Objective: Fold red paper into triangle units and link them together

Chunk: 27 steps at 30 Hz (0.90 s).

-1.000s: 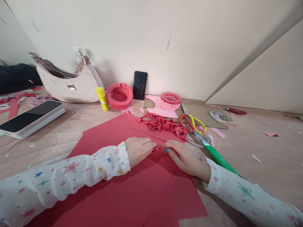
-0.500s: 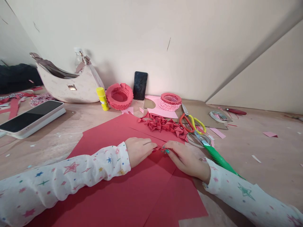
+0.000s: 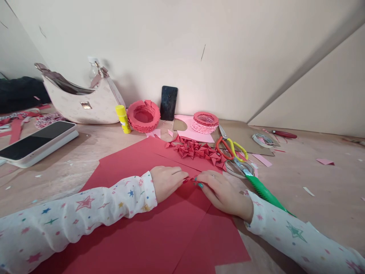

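Between my two hands is a small folded red paper piece [image 3: 191, 180], partly covered by the fingers. My left hand [image 3: 169, 182] pinches its left end, and my right hand [image 3: 221, 190], with green nails, pinches its right end. Both hands rest low over large red paper sheets [image 3: 148, 232]. Just beyond them lies a pile of folded red paper pieces [image 3: 196, 149]. Farther back stand a red ring of folded paper [image 3: 144, 117] and a pink ring with a red top [image 3: 205, 122].
Scissors with red and yellow handles [image 3: 232, 148] and a green-handled pair [image 3: 265, 192] lie right. A tape roll [image 3: 262, 140] sits on cardboard [image 3: 242, 133]. Leftward are a glue stick [image 3: 123, 119], handbag [image 3: 82, 101] and white device [image 3: 40, 142]. A phone [image 3: 169, 102] leans on the wall.
My right fingers have shifted very slightly to the left around the folded red piece. Otherwise the hands and the things on the table look the same.
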Available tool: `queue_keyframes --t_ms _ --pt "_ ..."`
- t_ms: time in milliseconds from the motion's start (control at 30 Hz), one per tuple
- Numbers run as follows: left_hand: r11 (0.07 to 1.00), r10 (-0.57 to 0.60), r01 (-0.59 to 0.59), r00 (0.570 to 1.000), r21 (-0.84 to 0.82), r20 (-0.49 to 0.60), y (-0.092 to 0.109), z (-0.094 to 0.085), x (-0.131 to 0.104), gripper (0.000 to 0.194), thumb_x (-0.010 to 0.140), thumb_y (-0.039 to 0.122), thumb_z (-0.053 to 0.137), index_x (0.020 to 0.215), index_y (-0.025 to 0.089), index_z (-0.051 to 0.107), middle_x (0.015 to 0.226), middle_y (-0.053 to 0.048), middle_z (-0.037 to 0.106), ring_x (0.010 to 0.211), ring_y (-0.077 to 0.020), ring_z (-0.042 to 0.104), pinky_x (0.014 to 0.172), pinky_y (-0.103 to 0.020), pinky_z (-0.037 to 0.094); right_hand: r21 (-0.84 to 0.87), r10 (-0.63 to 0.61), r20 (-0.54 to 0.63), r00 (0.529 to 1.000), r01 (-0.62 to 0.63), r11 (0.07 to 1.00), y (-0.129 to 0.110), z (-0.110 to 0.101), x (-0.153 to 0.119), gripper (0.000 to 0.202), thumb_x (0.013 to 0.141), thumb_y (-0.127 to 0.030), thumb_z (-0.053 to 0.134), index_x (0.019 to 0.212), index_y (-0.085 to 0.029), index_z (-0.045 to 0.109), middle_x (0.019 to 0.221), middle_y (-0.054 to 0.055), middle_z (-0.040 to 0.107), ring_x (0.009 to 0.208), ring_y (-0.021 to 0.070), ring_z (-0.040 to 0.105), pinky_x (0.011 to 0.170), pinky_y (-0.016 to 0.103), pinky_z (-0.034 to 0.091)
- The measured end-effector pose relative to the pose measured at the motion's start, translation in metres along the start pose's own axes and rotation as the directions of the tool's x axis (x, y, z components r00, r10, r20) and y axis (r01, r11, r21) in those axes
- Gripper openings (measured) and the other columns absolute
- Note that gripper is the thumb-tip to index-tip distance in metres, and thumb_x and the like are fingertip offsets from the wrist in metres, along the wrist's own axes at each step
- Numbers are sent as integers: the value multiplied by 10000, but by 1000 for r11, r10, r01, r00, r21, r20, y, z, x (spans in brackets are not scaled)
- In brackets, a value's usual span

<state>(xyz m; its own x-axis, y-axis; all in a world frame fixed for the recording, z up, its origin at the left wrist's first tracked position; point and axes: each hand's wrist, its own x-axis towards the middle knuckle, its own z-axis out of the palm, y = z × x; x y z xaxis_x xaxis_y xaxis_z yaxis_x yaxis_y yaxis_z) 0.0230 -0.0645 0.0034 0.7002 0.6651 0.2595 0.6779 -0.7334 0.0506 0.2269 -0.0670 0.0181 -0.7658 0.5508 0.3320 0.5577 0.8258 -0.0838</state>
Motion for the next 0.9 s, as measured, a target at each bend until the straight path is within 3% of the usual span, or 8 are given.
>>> queue_keyframes --t_ms 300,533,900 --pt "1000 17 -17 1000 -10 3 1 2 1 266 846 221 270 995 199 489 770 -13 568 665 -122 556 567 -236 404 27 7 -28 1000 -6 1000 -1 -4 5 175 777 -141 386 886 -176 519 855 47 591 781 129 534 665 233 437" --pt "1000 27 -27 1000 3 12 2 1 1 273 854 230 253 981 206 493 755 -5 563 639 -120 548 529 -237 389 149 104 26 994 -106 983 -3 -8 6 146 775 -124 392 857 -177 501 804 21 585 717 103 540 637 209 438" --pt "999 39 -39 999 -2 5 2 2 1 256 843 213 277 990 200 487 760 -3 568 656 -119 549 534 -231 378 126 89 43 995 -93 988 -3 -5 5 150 775 -118 390 861 -178 497 792 19 574 710 106 532 631 209 428"
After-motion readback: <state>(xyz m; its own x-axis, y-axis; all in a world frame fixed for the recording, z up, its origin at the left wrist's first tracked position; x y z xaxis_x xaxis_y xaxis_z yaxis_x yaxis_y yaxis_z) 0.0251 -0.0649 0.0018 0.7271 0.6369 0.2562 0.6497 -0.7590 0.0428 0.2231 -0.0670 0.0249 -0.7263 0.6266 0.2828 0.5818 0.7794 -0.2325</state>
